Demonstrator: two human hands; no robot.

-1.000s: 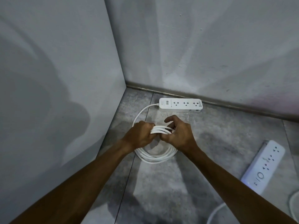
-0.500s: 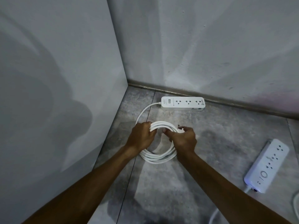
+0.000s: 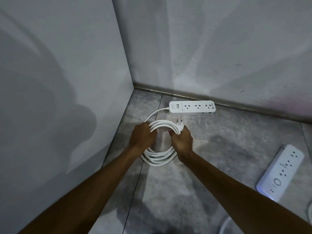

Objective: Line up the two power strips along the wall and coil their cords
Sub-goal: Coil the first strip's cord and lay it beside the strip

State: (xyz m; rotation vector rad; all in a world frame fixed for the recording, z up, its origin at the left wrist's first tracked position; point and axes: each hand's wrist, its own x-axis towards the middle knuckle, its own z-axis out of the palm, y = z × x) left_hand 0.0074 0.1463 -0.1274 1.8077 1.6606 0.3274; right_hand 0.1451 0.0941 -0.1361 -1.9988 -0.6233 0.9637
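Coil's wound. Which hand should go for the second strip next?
Probably right. The right hand grips the coiled cord on the side nearer the second power strip, which lies angled at right. The left hand grips the far side, by the corner, and can hold the coil.

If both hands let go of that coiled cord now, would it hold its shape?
Probably loosens: the coiled cord has several untied loops, gathered only by the left hand and right hand. Likely floppy, since its loops droop below them.
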